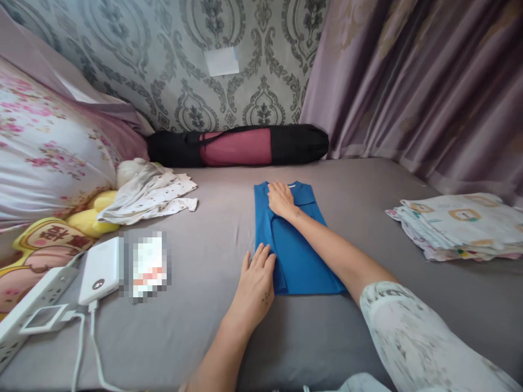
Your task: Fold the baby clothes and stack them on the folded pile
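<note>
A blue garment (300, 245) lies folded into a narrow, roughly rectangular shape on the grey sheet (204, 228), its collar end pointing away from me. My right hand (281, 200) rests on its upper part near the collar, fingers extended and palm down. At the garment's lower left edge is my left hand (257, 280), fingers spread, with the fingertips touching the fabric. Neither hand grips anything. Part of the garment's right side is hidden under my right forearm.
Folded patterned cloths (461, 226) are stacked at the right. A black and pink bag (237, 147) lies along the wall. At left are a crumpled white cloth (153, 193), a white power bank (100, 269), a power strip (36, 302), cables and yellow plush items.
</note>
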Demonstrator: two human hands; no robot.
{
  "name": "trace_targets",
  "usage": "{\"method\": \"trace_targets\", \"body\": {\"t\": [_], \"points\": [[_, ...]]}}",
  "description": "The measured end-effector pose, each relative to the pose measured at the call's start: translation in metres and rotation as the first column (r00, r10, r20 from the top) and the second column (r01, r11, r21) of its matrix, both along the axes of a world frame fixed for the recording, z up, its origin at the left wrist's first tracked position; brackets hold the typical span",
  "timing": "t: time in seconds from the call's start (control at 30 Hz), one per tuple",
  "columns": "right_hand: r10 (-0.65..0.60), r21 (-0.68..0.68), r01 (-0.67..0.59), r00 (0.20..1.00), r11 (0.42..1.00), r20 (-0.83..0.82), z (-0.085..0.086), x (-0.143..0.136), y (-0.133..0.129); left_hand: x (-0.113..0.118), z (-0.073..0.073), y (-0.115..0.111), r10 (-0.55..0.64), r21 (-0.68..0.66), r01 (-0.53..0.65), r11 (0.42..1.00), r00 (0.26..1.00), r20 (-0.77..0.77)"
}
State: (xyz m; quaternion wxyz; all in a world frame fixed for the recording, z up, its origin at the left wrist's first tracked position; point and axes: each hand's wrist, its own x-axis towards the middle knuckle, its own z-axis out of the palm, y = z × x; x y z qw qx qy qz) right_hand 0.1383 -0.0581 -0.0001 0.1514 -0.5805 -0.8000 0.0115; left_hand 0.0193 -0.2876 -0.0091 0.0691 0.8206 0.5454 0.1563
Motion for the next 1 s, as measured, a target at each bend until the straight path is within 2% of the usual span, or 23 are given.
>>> {"method": "trace_targets", "body": {"t": [0.1, 0.27, 0.37, 0.5, 0.63, 0.73, 0.83, 0.9, 0.93, 1.0], "points": [[0.122, -0.157, -0.118, 0.992, 0.981, 0.017, -0.008, -0.014, -0.005, 0.004, -0.005, 0.0, 0.012, 0.005, -0.012, 1.0, 0.999, -0.03], [0.157, -0.264, -0.143, 0.987, 0.954, 0.032, -0.019, -0.02, -0.002, 0.009, -0.002, -0.003, -0.057, -0.064, 0.051, 0.997, 0.994, -0.092], [0.153, -0.261, -0.141, 0.988, 0.955, 0.028, -0.021, -0.019, -0.001, 0.011, 0.0, -0.006, -0.091, -0.082, 0.082, 0.993, 0.989, -0.118], [0.152, -0.224, -0.143, 0.988, 0.964, 0.026, -0.023, -0.018, -0.003, 0.013, 0.001, -0.009, -0.078, -0.063, 0.07, 0.996, 0.987, -0.139], [0.143, -0.179, -0.139, 0.99, 0.974, 0.008, -0.025, -0.017, -0.006, 0.012, 0.018, -0.001, -0.072, -0.061, 0.066, 0.996, 0.992, -0.106], [0.147, -0.169, -0.152, 0.988, 0.974, -0.039, -0.026, -0.015, -0.007, 0.004, 0.04, 0.022, -0.151, -0.166, 0.139, 0.976, 0.987, -0.06], [0.149, -0.195, -0.173, 0.98, 0.966, -0.133, -0.026, -0.011, -0.005, -0.009, 0.055, 0.064, -0.246, -0.303, 0.251, 0.919, 0.968, 0.054], [0.136, -0.22, -0.186, 0.965, 0.958, -0.226, -0.025, -0.009, -0.001, -0.018, 0.054, 0.099, -0.181, -0.383, 0.241, 0.892, 0.966, 0.187], [0.125, -0.234, -0.194, 0.952, 0.953, -0.28, -0.024, -0.007, 0.001, -0.022, 0.052, 0.117, -0.099, -0.385, 0.191, 0.903, 0.964, 0.246], [0.107, -0.239, -0.213, 0.915, 0.947, -0.39, -0.02, -0.003, 0.009, -0.027, 0.043, 0.151, 0.081, -0.319, 0.015, 0.948, 0.955, 0.284]]}}
